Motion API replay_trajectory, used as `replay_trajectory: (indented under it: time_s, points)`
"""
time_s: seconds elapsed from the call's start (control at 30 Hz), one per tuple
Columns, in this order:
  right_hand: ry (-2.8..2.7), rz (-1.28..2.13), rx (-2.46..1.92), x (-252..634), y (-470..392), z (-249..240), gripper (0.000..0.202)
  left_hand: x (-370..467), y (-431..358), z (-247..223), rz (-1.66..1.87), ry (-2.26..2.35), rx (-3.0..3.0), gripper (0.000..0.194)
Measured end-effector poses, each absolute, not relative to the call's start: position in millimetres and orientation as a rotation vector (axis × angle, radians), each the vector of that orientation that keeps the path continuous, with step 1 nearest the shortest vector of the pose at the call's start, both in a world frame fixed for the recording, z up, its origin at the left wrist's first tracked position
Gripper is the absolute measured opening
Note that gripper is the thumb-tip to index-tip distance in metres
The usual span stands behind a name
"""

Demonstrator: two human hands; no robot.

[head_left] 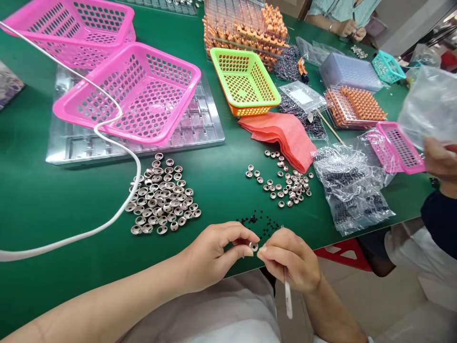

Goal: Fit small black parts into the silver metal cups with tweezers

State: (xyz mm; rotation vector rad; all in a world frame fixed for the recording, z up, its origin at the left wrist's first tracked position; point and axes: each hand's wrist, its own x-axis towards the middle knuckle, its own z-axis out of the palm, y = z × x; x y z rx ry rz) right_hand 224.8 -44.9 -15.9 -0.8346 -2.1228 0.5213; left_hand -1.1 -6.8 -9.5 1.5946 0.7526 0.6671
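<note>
A small round metal cap with a hole in it is pinched between the thumb and forefinger of my left hand. Close to its right side are the fingertips of my right hand, closed and also wrapped round a pair of slim metal tweezers, one end of which hangs below the palm. Whether those fingertips pinch a tiny part too, I cannot make out. Just beyond both hands lie scattered tiny black pieces. Loose metal caps lie farther back, and a larger pile of caps sits to the left.
A white cable curves over the left side. Pink baskets, a green basket, red cloth and bagged parts stand behind. At right, a co-worker's hand holds a clear bag; another person's hands work farther back.
</note>
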Motion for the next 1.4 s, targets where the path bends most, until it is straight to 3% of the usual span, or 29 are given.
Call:
replay_trajectory:
  time_s: [0.23,0.5,0.97,1.27,1.4]
  points:
    - [-2.122,0.518,-0.861,229.3,-48.1,-15.6,0.042,-1.1,-7.2,-11.5,0.68,0.749,1.607,0.014]
    - [-2.34,0.392,-0.811,226.7,-43.9,-16.1,0.026,-0.5,-7.8,-16.3,0.727,0.699,1.727,0.016]
    - [-2.431,0.44,-0.788,219.3,-39.9,-23.1,0.018,-1.2,-8.6,-20.1,0.608,0.699,1.779,0.016]
    - [-1.864,0.563,-0.99,227.5,-45.6,-19.2,0.033,-14.1,12.4,-4.5,0.557,0.97,1.868,0.018]
    - [-1.428,0.606,-1.112,233.1,-52.3,-27.5,0.02,-33.2,26.9,-7.7,0.418,1.295,2.067,0.028]
